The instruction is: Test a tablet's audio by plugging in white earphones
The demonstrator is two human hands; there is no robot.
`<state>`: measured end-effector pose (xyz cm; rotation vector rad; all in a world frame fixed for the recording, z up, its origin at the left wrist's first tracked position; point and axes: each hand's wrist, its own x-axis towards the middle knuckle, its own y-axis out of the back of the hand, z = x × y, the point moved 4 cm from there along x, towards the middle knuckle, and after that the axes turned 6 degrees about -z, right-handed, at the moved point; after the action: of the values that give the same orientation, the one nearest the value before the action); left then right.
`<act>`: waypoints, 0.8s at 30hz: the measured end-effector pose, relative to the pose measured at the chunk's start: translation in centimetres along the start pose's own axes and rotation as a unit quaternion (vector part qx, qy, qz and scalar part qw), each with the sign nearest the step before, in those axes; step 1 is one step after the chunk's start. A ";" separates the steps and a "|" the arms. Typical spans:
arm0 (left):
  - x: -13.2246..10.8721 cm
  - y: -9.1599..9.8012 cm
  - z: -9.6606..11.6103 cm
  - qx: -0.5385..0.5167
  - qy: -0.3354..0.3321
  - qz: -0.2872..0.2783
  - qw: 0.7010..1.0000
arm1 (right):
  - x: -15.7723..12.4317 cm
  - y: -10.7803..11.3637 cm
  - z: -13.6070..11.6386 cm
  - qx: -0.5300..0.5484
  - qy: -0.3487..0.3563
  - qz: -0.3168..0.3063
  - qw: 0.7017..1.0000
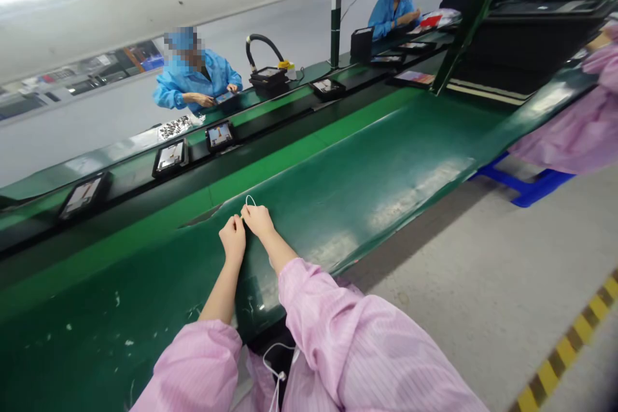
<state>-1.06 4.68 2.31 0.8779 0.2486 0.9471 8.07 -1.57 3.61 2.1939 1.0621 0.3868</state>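
My left hand and my right hand meet over the green work table, fingers curled and pinched together. Between them runs a thin white loop of string, sticking up just above the right hand's fingertips. Both hands pinch this string. My forearms reach out of pink striped sleeves. A white cord dangles near my lap.
A darker conveyor strip carries several black framed devices, such as one device. Two people in blue coats work across it. A person in pink sits at right. A blue stool base stands on the grey floor.
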 end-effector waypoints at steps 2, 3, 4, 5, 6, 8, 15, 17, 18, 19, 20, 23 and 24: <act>-0.2 -0.1 0.1 0.017 -0.001 -0.004 1.000 | -0.2 0.0 0.0 -0.014 -0.005 -0.003 1.000; -0.2 -0.1 0.2 0.023 -0.001 -0.006 1.000 | -0.2 0.0 0.1 -0.021 -0.005 -0.004 1.000; -0.3 -0.2 0.2 0.028 -0.002 -0.007 1.000 | -0.3 0.0 0.1 -0.025 -0.003 -0.005 1.000; -0.4 -0.2 0.3 0.031 -0.002 -0.008 0.999 | -0.3 0.0 0.2 -0.029 0.000 -0.006 1.000; -0.4 -0.3 0.4 0.033 -0.002 -0.009 0.999 | -0.3 -0.1 0.3 -0.031 0.004 -0.007 0.999; -0.4 -0.6 0.5 0.033 0.002 -0.011 0.999 | -0.2 -0.2 0.7 -0.030 0.012 -0.006 0.999; -0.4 -1.6 -0.3 -0.027 0.036 -0.019 0.999 | 0.2 -0.9 2.1 0.024 0.033 0.013 0.999; -0.6 -1.5 -0.6 -0.066 0.050 -0.013 0.996 | -0.3 -0.8 2.2 0.050 0.043 0.024 0.998; -0.7 -1.4 -0.7 -0.090 0.056 -0.006 0.994 | -0.6 -0.7 2.2 0.063 0.049 0.029 0.996; -0.8 -1.4 -0.7 -0.115 0.063 0.003 0.991 | -0.8 -0.7 2.2 0.076 0.055 0.034 0.995; -0.9 -1.3 -0.8 -0.142 0.069 0.014 0.987 | -1.0 -0.7 2.2 0.090 0.062 0.038 0.993; -1.1 -1.1 -0.8 -0.226 0.091 0.067 0.968 | -0.4 -1.0 1.5 0.130 0.087 0.043 0.987; -1.1 -1.1 -0.8 -0.253 0.099 0.088 0.958 | 0.3 -1.2 1.1 0.143 0.094 0.042 0.984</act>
<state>-1.51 3.90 0.77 0.3354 0.0896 1.1980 8.11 -1.29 1.95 2.5008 1.1915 0.5159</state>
